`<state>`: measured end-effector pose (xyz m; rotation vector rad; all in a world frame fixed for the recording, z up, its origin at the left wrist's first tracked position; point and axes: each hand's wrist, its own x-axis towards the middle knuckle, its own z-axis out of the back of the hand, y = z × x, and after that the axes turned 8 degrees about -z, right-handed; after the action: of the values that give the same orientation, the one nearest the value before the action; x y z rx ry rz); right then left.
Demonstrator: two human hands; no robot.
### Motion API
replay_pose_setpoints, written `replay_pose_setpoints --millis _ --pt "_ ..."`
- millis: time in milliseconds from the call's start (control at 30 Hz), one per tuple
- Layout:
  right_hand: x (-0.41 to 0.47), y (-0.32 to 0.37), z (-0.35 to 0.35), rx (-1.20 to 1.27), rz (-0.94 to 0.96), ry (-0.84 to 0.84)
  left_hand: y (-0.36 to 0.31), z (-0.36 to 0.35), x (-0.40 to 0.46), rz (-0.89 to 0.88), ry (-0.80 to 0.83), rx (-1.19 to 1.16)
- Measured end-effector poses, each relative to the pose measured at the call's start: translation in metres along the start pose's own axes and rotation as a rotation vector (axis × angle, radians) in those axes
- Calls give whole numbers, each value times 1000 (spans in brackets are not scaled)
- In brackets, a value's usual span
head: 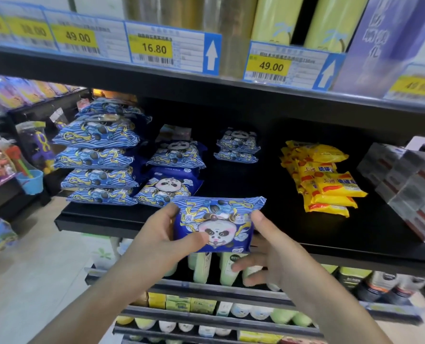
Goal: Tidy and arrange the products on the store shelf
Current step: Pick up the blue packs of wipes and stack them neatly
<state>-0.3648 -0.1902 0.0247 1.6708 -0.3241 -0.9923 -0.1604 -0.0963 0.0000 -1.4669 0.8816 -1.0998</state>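
Panda wipes pack [215, 224] is held at the front edge of the black shelf [305, 227]; left hand [161, 240] grips its left side, thumb on its face; right hand [268, 247] pinches its right end; behind-left, a blue pack stack [99, 155]; behind-right, yellow packs [323, 177]; bare shelf between them.

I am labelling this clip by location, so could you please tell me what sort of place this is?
Almost certainly a retail shop aisle: yellow price tags line the black metal shelf, identical blue panda-print packets sit stacked, and both hands hold another blue panda-print packet.
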Motion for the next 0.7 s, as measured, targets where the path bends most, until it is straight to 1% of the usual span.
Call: replay_pose_setpoints --millis 100,167,233,333,400,500,567,633,700 --pt "3 11 -2 57 -108 202 -4 0 -4 -102 63 33" --pt "7 9 -6 87 -108 250 -3 2 -6 -126 60 66" --pt "10 1 -12 139 -75 230 -2 6 -8 -146 56 101" --pt "13 -12 -18 261 -13 169 -2 11 -11 -156 70 208" --pt "12 -16 -18 296 27 122 -1 14 -13 -153 81 259" --pt "9 -15 -15 306 85 85 7 17 -14 -87 27 353" --pt "5 -12 -11 231 139 93 10 18 -15 0 -59 376" --pt "1 -11 -9 140 206 89 10 20 -12 102 -140 283" --pt "0 -11 -8 49 288 65 4 19 -8 226 -207 132"
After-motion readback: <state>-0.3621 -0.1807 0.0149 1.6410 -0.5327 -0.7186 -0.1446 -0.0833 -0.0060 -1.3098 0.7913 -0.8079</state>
